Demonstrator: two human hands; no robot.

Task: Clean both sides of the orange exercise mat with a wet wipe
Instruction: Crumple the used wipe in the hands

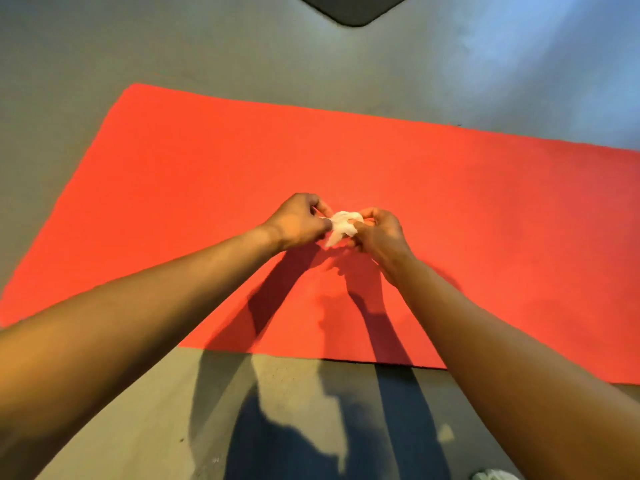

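I hold the bunched wet wipe point(341, 227) above the middle of the orange mat point(173, 188), pinched between the fingers of my left hand point(298, 221) and right hand point(377, 233). The mat lies flat on the floor point(242, 57). I judge that wiping hasn't begun, so both sides remain to be cleaned.

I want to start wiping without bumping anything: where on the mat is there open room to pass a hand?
The orange exercise mat is bare nearly everywhere: left of the left hand, right of the right hand, and along its far edge. Only the middle is busy, where both hands hold the wet wipe above it.
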